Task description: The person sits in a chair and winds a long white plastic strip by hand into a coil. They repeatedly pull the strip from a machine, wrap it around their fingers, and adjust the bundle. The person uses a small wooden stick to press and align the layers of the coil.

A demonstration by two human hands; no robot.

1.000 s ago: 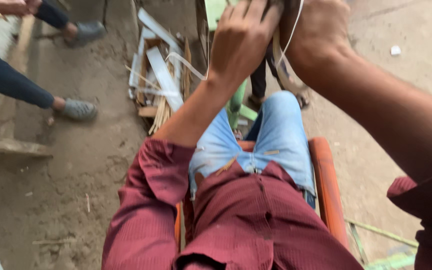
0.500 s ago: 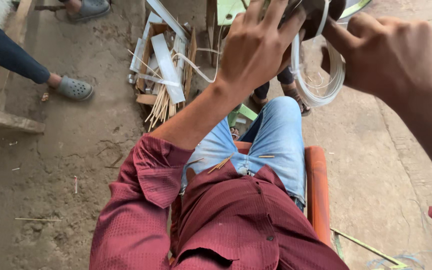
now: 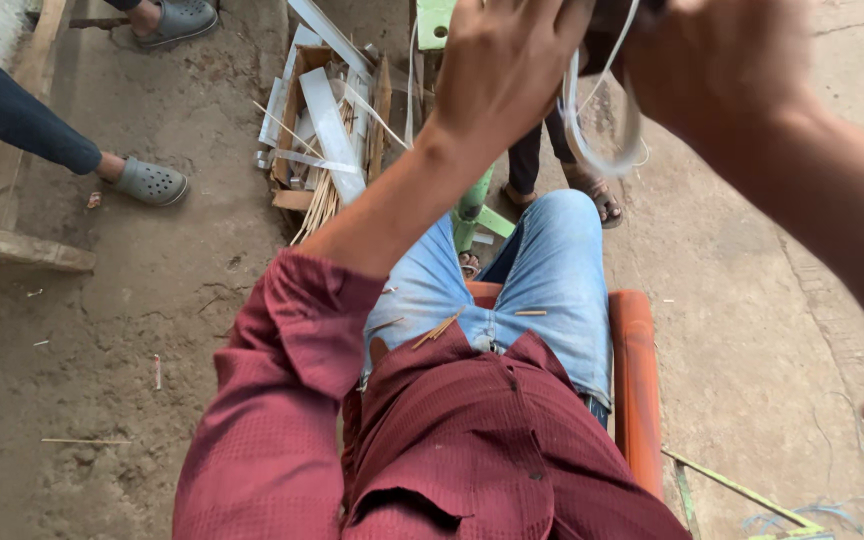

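Both hands raised at the top edge of the view. Left hand (image 3: 507, 70) clenched, apparently around the white strip loop (image 3: 602, 140); right hand (image 3: 722, 60) grasps the same loop, fingers partly cut off. Loop hangs between them, above the knees. Work looks mid-way: loop formed, loose tail remaining. Open floor (image 3: 122, 340) left; scrap box (image 3: 322, 130) ahead; orange seat rail (image 3: 637, 380) right.
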